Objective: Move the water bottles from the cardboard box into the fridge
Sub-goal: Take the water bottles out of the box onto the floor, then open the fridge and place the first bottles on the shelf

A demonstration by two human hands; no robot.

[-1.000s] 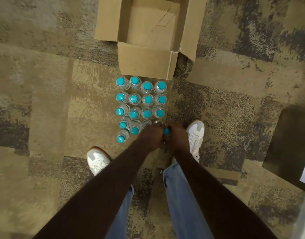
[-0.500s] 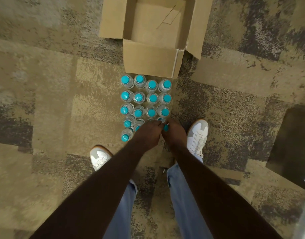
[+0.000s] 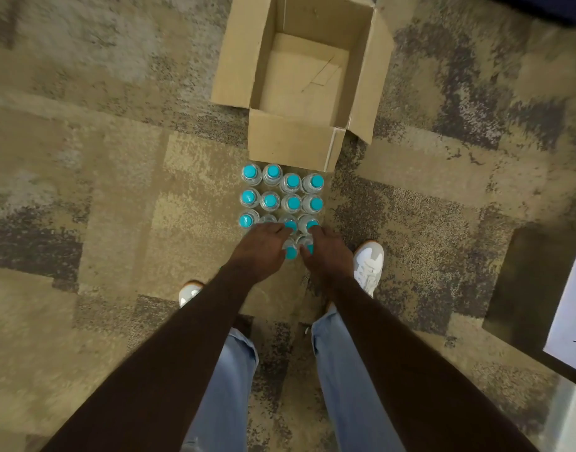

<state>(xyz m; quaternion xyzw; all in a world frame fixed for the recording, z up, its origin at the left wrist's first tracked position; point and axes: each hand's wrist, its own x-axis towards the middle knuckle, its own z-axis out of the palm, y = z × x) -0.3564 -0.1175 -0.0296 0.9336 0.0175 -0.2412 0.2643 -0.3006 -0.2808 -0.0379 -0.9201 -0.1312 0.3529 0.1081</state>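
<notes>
Several clear water bottles [image 3: 281,194] with teal caps stand in rows on the carpet, right in front of the open cardboard box [image 3: 293,141], whose inside shows no bottles. My left hand [image 3: 262,251] reaches over the nearest rows, its fingers curled round a bottle [image 3: 291,252] that tilts toward me. My right hand [image 3: 329,257] is beside it, fingers curled round the neighbouring bottle [image 3: 307,244] and reaching to the third row. The hands hide the bottles under them. No fridge is clearly in view.
I stand on patterned carpet, with white shoes [image 3: 368,265] on either side of the nearest bottles. A dark object with a white paper sheet [image 3: 570,318] lies at the right edge. A pale glossy surface [image 3: 573,419] shows in the bottom right corner.
My hands, pressed together over one cap a second ago, have spread apart and moved forward over the nearest rows. The camera has tilted, so more of the box shows.
</notes>
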